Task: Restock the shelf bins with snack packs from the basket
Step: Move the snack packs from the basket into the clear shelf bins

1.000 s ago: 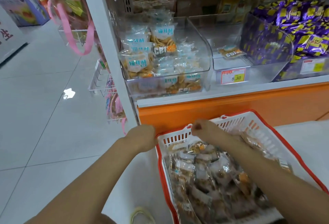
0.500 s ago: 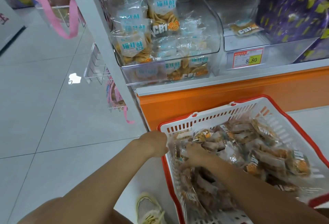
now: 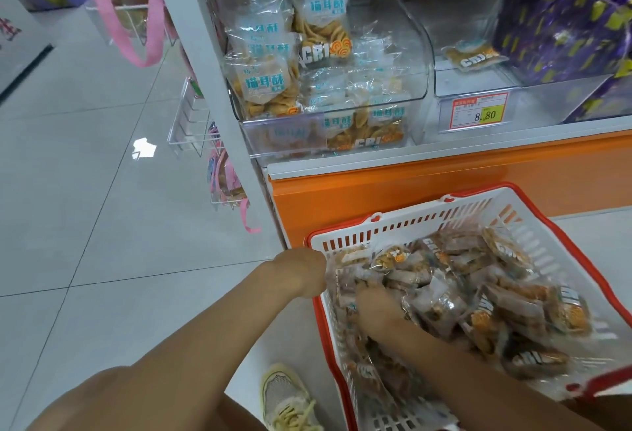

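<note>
A white basket (image 3: pixel 410 225) with a red rim sits on the floor below the shelf, full of clear snack packs (image 3: pixel 478 297). My left hand (image 3: pixel 302 273) grips the basket's near-left corner. My right hand (image 3: pixel 376 307) is down among the packs at the basket's left side, its fingers curled into them and partly hidden. On the shelf above, the left clear bin (image 3: pixel 415 54) holds several packs of the same snack (image 3: pixel 263 85). The middle bin (image 3: pixel 472 85) holds a single pack (image 3: pixel 473 56).
A red and yellow price tag (image 3: pixel 478 112) fronts the middle bin. Purple packs (image 3: pixel 564 20) fill the right bin. The orange shelf base (image 3: pixel 427 184) stands just behind the basket. Pink-strapped bags (image 3: pixel 136 20) and a wire rack (image 3: pixel 195 122) hang on the shelf end. My shoe (image 3: pixel 287 396) is beside the basket.
My right hand has dropped from the basket's far rim into the packs on its left side. The view has tilted down and moved closer. My left hand stays at the corner.
</note>
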The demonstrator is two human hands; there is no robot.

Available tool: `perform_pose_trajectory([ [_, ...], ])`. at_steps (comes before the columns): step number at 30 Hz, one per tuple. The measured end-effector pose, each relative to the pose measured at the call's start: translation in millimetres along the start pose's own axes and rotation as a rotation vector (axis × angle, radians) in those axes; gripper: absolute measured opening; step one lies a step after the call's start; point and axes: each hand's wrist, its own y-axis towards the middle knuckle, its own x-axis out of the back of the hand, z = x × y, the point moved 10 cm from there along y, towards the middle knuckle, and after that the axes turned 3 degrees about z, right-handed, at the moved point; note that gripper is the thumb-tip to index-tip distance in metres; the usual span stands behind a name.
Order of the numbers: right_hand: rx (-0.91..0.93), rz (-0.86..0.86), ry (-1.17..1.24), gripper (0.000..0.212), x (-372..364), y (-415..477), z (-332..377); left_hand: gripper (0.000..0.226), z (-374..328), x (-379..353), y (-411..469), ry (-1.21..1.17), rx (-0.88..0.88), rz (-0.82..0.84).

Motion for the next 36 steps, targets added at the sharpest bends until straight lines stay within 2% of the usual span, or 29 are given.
perform_pose_trajectory([
  [2, -0.005, 0.027, 0.020, 0.028, -6, -7, -2, 0.022, -2, 2, -2, -0.002, 0.000, -0.008],
  [6, -0.041, 0.036, 0.151, 0.030, -5, -16, -15, 0.023, -7, 3, -8, -0.005, -0.023, 0.003],
  [10, -0.051, 0.032, 0.267, 0.014, 26, -31, -24, 0.026, -4, 1, -8, -0.045, -0.012, 0.027],
  [13, -0.024, -0.059, 0.463, 0.023, 76, -55, -30, 0.014, -3, 5, -8, -0.162, -0.002, 0.035],
  [14, -0.012, -0.113, 0.503, 0.023, 96, -66, -32, 0.015, -6, 9, -10, -0.243, -0.008, 0.037],
  [15, -0.001, -0.179, 0.543, 0.024, 115, -77, -33, 0.026, -9, 12, -13, -0.337, -0.006, 0.041],
  [17, 0.046, -0.337, 0.601, 0.027, 152, -99, -31, 0.063, -14, 17, -22, -0.603, 0.012, 0.066],
  [20, 0.215, -0.614, 0.658, 0.029, 200, -133, -18, 0.097, -42, 26, -32, -1.232, -0.138, 0.194],
  [22, 0.378, -0.796, 0.631, 0.030, 223, -156, -4, 0.097, -56, 43, -39, -1.630, -0.251, 0.230],
  [24, 0.501, -0.904, 0.553, 0.030, 231, -170, 7, 0.072, -55, 61, -44, -1.797, -0.313, 0.144],
  [26, 0.540, -0.860, 0.599, 0.031, 231, -170, 10, 0.051, -52, 71, -48, -1.839, -0.348, 0.055],
  [28, 0.551, -0.728, 0.741, 0.038, 228, -164, 9, 0.040, -50, 75, -47, -1.854, -0.373, 0.020],
  [30, 0.554, -0.655, 0.892, 0.050, 229, -161, 4, 0.043, -48, 79, -48, -1.833, -0.406, 0.011],
  [32, 0.479, -0.645, 1.031, 0.062, 233, -158, -9, 0.049, -50, 81, -49, -1.763, -0.444, 0.020],
  [33, 0.430, -0.645, 1.046, 0.067, 234, -156, -15, 0.049, -51, 81, -50, -1.729, -0.459, 0.027],
  [36, 0.369, -0.617, 0.896, 0.074, 237, -154, -21, 0.048, -55, 80, -53, -1.640, -0.457, 0.023],
])
